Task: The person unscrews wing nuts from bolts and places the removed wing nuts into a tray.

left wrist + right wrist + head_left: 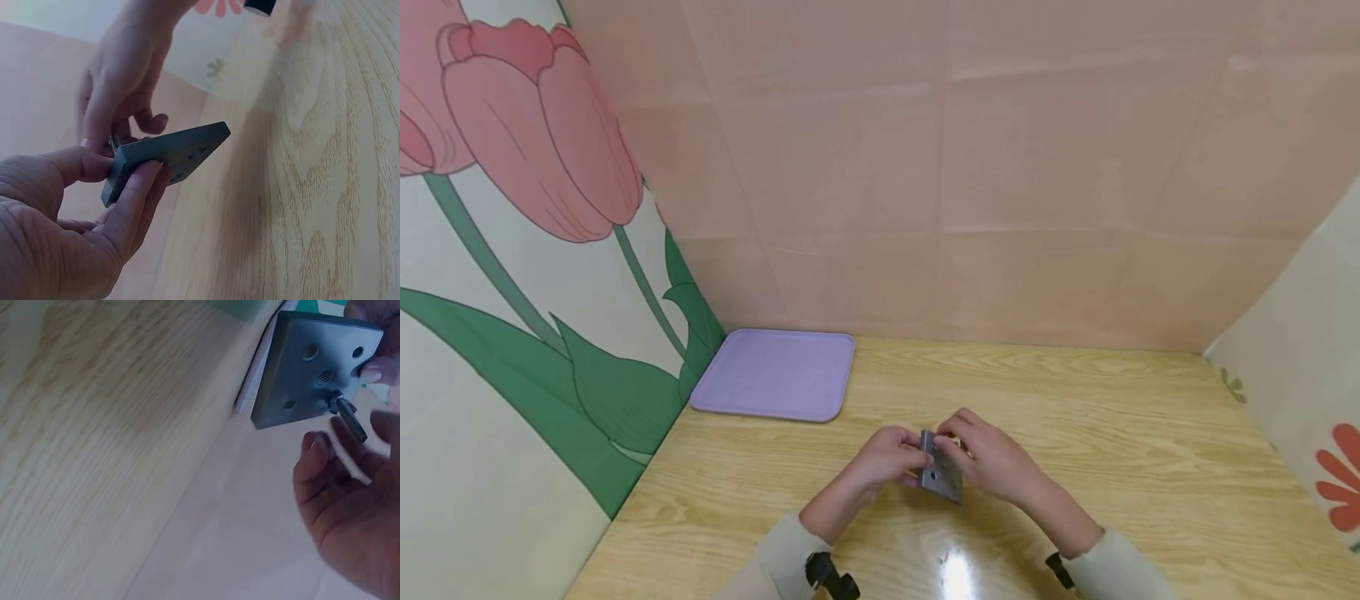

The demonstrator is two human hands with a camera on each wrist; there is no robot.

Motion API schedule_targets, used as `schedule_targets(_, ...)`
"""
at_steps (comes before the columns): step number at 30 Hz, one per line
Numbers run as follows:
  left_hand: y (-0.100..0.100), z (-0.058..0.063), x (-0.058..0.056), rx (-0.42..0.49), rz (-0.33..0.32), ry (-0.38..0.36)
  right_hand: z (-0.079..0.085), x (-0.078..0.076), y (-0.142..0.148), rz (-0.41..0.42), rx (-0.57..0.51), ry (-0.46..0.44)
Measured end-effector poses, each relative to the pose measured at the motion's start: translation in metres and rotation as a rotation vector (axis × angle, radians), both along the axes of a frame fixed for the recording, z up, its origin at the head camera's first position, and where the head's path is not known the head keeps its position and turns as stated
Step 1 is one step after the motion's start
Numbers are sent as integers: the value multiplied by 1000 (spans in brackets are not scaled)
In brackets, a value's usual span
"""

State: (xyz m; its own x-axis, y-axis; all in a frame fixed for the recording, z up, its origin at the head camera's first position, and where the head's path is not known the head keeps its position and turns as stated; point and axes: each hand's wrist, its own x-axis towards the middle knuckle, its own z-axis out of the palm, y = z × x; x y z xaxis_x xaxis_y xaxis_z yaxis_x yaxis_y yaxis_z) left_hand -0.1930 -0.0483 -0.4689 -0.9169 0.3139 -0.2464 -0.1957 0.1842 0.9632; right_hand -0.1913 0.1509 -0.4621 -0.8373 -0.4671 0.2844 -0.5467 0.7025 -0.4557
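My left hand (886,457) grips a square grey metal plate (944,480) by one edge, thumb on one side and fingers on the other. The plate is tilted above the wooden table. Round holes (310,352) are spread over its face, a threaded one at the middle. From a spot near one edge sticks a threaded bolt (352,420), with a wider part against the plate. My right hand (1000,460) curls its fingers round this bolt. In the right wrist view, the bolt's free end shows between forefinger and thumb. Fingers partly hide the plate in the head view.
A shallow purple tray (775,375) lies at the back left of the table (1150,433), near the flowered wall covering (542,125). Behind the table hangs a plain pinkish cloth (940,167). Dark straps with small devices sit at both wrists.
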Motion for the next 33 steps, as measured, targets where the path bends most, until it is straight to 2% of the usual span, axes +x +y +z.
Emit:
schedule_targets(3,1,1,1,-6,1,-1,3,0,-4,-110,-32,-116)
schedule_targets(6,1,3,2,-5,-7,-2,6,0,-6,-182,-4,-211)
schedule_targets(9,2,4,3,-10,-20,2,8,1,-9,-207,44,-282)
schedule_targets(13,2,5,4,-20,-34,13,9,3,-11,-210,80,-321)
schedule_targets(22,2,4,5,-29,-33,10,11,6,-12,-189,66,-332)
schedule_targets(26,2,5,6,-38,-26,14,9,6,-11,-181,52,-304)
schedule_targets(30,2,5,7,-39,-21,20,8,5,-5,-102,44,-237)
schedule_targets(33,2,5,7,-31,-22,19,7,3,0,-19,67,-153)
